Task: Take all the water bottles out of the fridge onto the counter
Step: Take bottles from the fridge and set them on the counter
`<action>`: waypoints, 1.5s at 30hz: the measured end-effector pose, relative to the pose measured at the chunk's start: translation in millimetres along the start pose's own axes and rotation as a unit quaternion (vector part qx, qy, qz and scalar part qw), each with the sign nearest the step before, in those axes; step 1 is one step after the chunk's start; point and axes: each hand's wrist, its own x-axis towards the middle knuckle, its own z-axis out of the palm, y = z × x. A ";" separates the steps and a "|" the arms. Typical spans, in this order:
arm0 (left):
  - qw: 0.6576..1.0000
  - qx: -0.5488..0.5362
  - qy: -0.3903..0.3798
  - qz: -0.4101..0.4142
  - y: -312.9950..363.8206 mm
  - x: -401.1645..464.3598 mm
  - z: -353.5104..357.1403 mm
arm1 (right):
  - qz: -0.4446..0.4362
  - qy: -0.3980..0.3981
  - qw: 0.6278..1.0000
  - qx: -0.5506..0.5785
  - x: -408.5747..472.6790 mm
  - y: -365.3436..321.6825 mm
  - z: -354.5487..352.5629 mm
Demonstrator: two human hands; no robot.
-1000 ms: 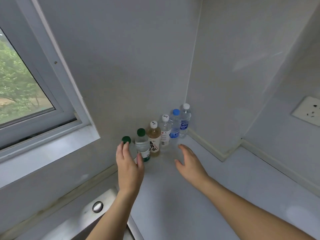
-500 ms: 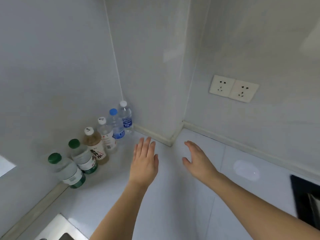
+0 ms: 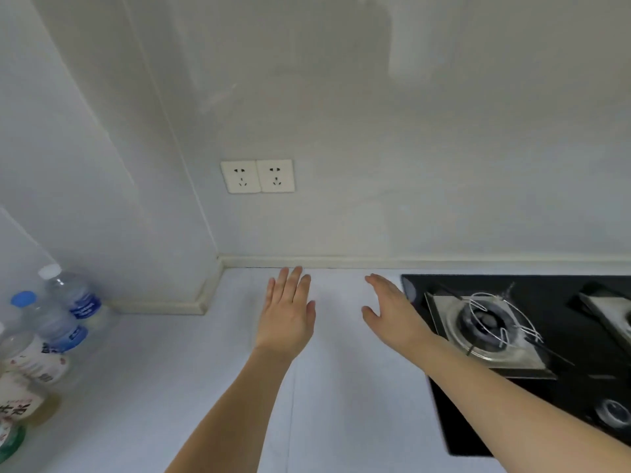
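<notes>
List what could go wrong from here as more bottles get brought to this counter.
1. The bottles stand packed close together in the corner on the counter; setting another beside them could knock one over.
2. The gas stove lies just beside the right hand, so a bottle set down on that side might end up on the burner.
3. Both hands, left hand included, are empty; the fridge is out of view.
</notes>
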 end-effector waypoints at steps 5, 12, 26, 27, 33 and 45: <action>0.996 -0.013 -0.011 0.093 113.9 14.9 4.3 | 0.044 0.065 0.997 0.016 -58.2 65.1 -68.7; 0.984 -0.051 0.004 0.169 265.6 7.3 12.4 | 0.115 0.131 0.985 0.014 -159.5 144.5 -158.0; 0.894 -0.115 0.030 0.432 631.0 -27.4 5.9 | 0.264 0.322 0.907 -0.060 -423.9 311.4 -343.8; 0.886 -0.117 0.030 0.448 653.8 -30.5 6.7 | 0.273 0.332 0.901 -0.063 -439.4 321.3 -352.4; 0.841 -0.112 0.018 0.528 768.3 -44.7 26.2 | 0.329 0.374 0.865 -0.055 -503.1 371.7 -390.3; 0.776 -0.170 -0.027 0.606 1013.6 -16.5 115.5 | 0.413 0.428 0.802 -0.055 -565.9 535.7 -503.4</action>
